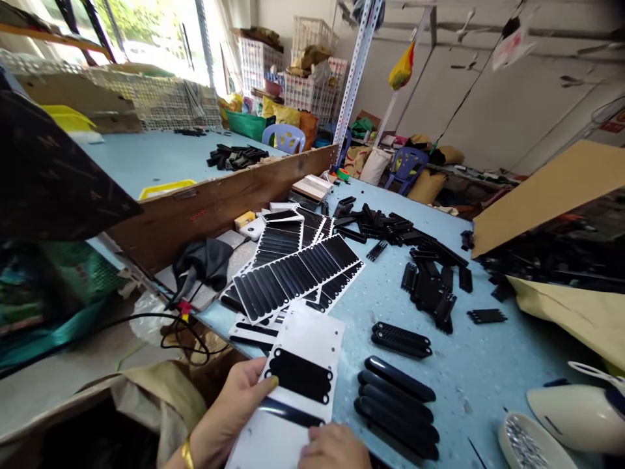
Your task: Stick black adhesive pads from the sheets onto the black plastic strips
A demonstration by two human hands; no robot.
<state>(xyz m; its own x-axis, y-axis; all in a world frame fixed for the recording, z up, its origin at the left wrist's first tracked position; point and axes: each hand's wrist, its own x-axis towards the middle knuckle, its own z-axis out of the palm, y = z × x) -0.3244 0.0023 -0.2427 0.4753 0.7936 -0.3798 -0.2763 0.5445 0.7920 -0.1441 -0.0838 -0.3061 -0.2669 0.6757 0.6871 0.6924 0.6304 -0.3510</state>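
Observation:
My left hand (pixel 239 404) pinches the left edge of a white backing sheet (pixel 312 335) that carries black rounded strips. My right hand (pixel 334 448) is at the sheet's lower right, beside one glossy black strip (pixel 291 413); its fingers are partly blurred and cut by the frame's edge. Further up, a cluster of black strips (pixel 301 376) sticks to the same sheet. Right of it on the blue table (pixel 478 365) lie several long glossy black pieces (pixel 398 407) and a stacked black part (pixel 401 340). More strip-covered sheets (pixel 297 273) overlap behind.
Heaps of black parts (pixel 430 286) spread over the table's middle. A white dish (pixel 532 443) of small metal pieces and a white device (pixel 576 413) sit at the lower right. A wooden board (pixel 219 198) edges the left side, near a dark cloth (pixel 205 260). Cardboard (pixel 551 195) rises at right.

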